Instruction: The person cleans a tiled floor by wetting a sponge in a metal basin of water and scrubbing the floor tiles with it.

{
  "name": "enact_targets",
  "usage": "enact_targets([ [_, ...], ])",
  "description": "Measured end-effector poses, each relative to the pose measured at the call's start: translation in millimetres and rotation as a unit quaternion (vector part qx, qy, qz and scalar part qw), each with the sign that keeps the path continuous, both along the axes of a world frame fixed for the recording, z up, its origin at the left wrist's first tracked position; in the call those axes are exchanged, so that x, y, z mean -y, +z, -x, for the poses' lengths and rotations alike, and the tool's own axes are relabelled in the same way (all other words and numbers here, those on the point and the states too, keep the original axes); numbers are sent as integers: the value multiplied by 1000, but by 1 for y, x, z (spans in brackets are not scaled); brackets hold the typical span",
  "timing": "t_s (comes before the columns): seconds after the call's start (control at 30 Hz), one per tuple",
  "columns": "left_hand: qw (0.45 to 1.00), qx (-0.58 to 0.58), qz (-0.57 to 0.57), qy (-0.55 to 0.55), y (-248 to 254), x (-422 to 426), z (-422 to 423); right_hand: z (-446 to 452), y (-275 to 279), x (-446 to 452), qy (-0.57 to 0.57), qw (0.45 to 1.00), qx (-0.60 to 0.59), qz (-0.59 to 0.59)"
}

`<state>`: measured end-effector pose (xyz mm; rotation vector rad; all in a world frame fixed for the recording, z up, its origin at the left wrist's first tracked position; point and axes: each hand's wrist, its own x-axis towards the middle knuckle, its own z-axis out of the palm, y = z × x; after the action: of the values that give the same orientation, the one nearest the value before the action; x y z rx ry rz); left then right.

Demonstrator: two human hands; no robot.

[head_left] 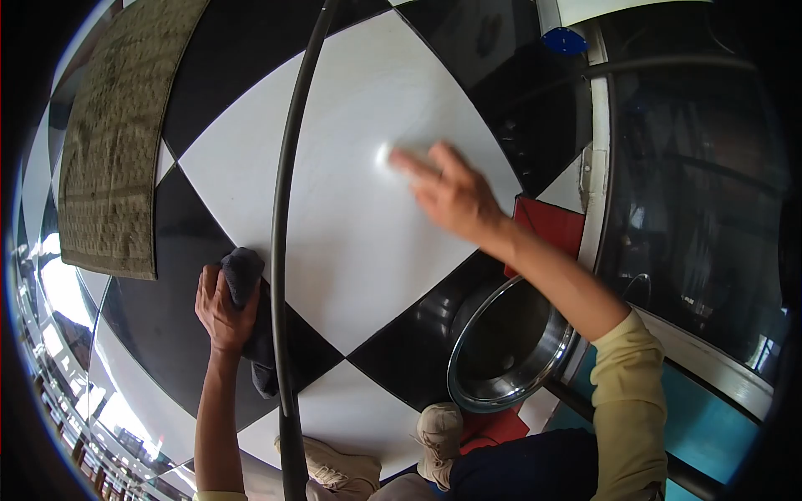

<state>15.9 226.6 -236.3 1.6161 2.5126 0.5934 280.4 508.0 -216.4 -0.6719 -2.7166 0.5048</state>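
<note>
My left hand (224, 309) is closed around a bunched dark grey cloth (242, 280), at the edge of a black floor tile. Part of the cloth trails down behind a long dark tube (288, 167). My right hand (455, 196) reaches over a large white tile (359, 242), blurred by motion, with fingers stretched out and apart. A small bright white spot (384, 156) shows at its fingertips; I cannot tell whether it is an object or a reflection. Below my right forearm stands a round steel basin (458, 367) with a dark interior.
A brown-green woven mat (117, 150) lies at the left. Red squares (555, 224) show beside the basin. On the right runs a pale frame (595, 184) with dark glass. A blue disc (565, 40) sits at the top right. Beige shoes (439, 442) stand at the bottom.
</note>
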Motion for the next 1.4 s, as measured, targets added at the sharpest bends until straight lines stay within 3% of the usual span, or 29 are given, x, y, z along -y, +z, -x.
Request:
enact_targets([
  [0.07, 1000, -7, 0, -1, -1, 0, 0, 5, 2, -30, -63, 998, 10, -13],
  [0.23, 1000, -22, -14, -8, -1, -1, 0, 15, 2, 34, 63, 998, -21, -10],
  [0.43, 1000, 6, 15, 7, -2, 1, 1, 23, 9, -18, -50, 999, 19, 11],
  [0.53, 1000, 7, 6, 6, 1, -1, 0, 22, 2, 42, 90, 995, -40, -12],
  [0.7, 1000, -3, 6, -1, 0, 0, 0, 30, 5, -20, -39, 999, -15, 6],
  [0.8, 1000, -2, -3, -4, 0, -3, 0, 27, -1, 29, 71, 997, -14, -22],
  [0.83, 1000, -2, -4, -5, 1, -2, 0, 28, -3, 46, 105, 992, -64, -23],
  [1.03, 1000, 1, -8, -1, 2, -4, -1, 35, 8, -17, -29, 999, -9, -14],
  [1.17, 999, 27, 20, 7, 1, 1, 1, 23, -7, 54, 121, 991, -55, -18],
  [1.3, 1000, 24, 13, 5, -3, 2, 2, 32, 4, -9, -9, 1000, -12, -12],
  [1.37, 1000, 18, -1, 2, -2, -1, 2, 35, 9, 3, -4, 1000, 21, 3],
  [1.4, 1000, 13, -8, 2, 0, -3, 0, 32, 0, 25, 53, 999, -3, -10],
])
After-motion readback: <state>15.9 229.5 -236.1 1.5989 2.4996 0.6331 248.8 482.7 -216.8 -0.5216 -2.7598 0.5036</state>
